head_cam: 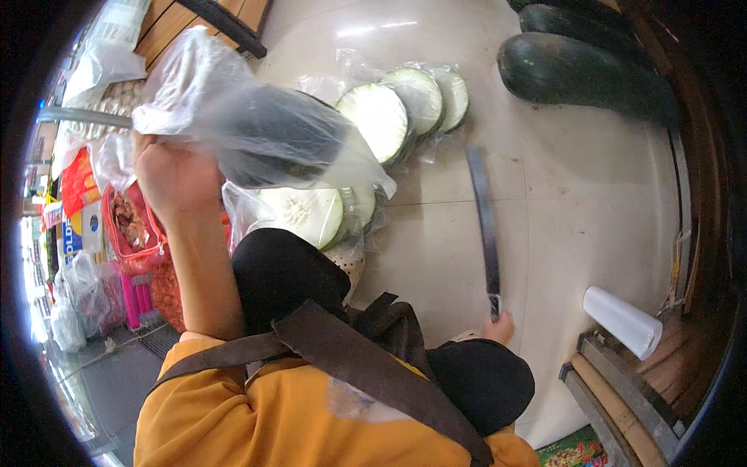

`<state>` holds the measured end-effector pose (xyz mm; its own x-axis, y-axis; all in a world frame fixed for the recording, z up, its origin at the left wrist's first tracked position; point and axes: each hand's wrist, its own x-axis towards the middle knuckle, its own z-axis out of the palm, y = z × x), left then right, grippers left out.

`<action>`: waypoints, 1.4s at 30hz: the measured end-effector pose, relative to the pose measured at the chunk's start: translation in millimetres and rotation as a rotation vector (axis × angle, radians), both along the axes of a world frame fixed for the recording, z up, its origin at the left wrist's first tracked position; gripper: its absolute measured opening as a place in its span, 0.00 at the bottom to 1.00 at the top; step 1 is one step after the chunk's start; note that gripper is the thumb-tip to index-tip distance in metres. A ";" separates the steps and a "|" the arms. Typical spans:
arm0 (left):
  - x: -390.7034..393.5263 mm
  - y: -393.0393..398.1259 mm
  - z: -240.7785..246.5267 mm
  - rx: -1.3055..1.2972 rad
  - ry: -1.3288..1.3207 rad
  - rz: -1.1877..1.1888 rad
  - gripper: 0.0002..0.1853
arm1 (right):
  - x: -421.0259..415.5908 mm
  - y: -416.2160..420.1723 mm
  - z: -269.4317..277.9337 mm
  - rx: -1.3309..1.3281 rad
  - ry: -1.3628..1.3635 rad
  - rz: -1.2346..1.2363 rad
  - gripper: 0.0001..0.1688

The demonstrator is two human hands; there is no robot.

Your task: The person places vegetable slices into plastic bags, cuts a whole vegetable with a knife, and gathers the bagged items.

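My left hand (178, 175) is raised in a fist, gripping a clear plastic bag (195, 82) near its bunched end. The bag stretches rightward over a dark green melon piece (268, 137); whether the piece is fully inside cannot be told. Low on the right, my right hand (499, 328) is closed around the handle of a long-bladed knife (484, 219), its blade pointing away from me. Between the hands, wrapped winter melon slices (373, 119) lean in a row on the tiled floor (449, 245). More pale cut slices (306, 213) stand by my left knee.
Whole winter melons (575, 73) lie at the far right. A white plastic roll (623, 322) rests beside a metal frame (627, 397). On the left are a red zippered bag (133, 227), a pink crate (131, 295) and plastic bags (81, 298). A slatted wooden rack (166, 26) stands at the upper left.
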<state>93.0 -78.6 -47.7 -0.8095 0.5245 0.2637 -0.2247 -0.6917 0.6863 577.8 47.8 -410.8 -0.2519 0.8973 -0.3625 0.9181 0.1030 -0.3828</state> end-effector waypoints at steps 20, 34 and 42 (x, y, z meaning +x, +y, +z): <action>111.4 72.4 -15.7 -0.445 -0.379 0.034 0.18 | -86.6 174.6 148.8 -0.124 0.784 0.078 0.44; 59.4 25.5 -21.3 -0.602 1.145 -0.167 0.34 | -249.0 60.7 274.6 -0.463 1.289 0.501 0.07; 6.5 -170.1 -165.9 -2.020 0.398 0.108 0.71 | -270.9 45.1 271.6 -0.686 1.248 0.414 0.16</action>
